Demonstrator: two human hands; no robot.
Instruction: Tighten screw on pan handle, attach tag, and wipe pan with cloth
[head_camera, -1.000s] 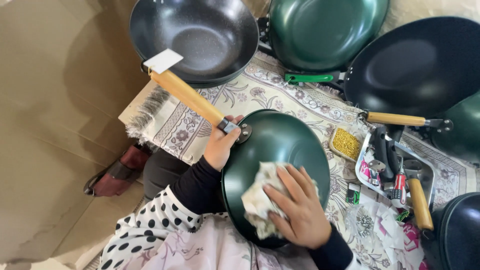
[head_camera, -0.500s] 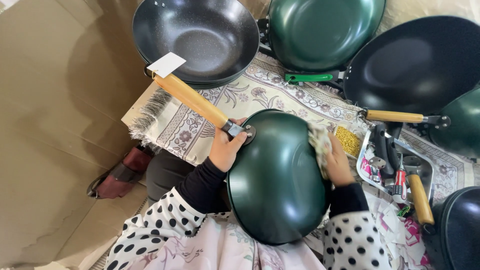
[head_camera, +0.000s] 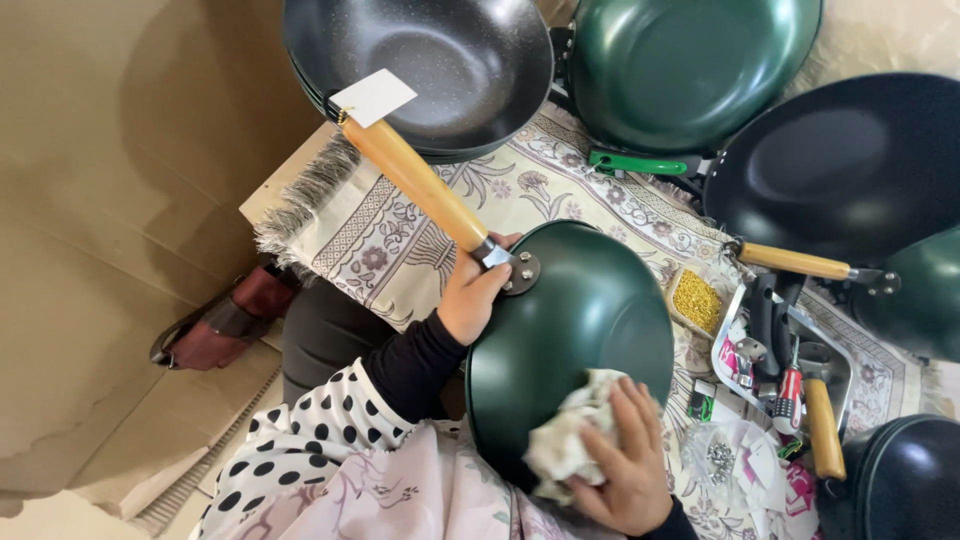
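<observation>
A dark green wok (head_camera: 575, 330) lies upside down on my lap, its rounded outside facing me. My left hand (head_camera: 472, 295) grips it at the metal joint where the wooden handle (head_camera: 415, 185) meets the bowl; a white tag (head_camera: 373, 97) hangs at the handle's far end. Against the near side of the wok's outside, my right hand (head_camera: 622, 462) presses a crumpled pale cloth (head_camera: 568, 438).
On the patterned fringed mat (head_camera: 400, 230): a black speckled wok (head_camera: 430, 60), a green pan (head_camera: 690, 60), a black pan with wooden handle (head_camera: 850, 165), more pans at the right edge. A tray of yellow beads (head_camera: 697, 300), tools and packets (head_camera: 775, 380). A maroon bag (head_camera: 215, 325) is on the floor.
My right hand with the cloth swept from the wok's near side to its far right rim, then came back to the near side. The left hand kept its grip at the handle joint.
</observation>
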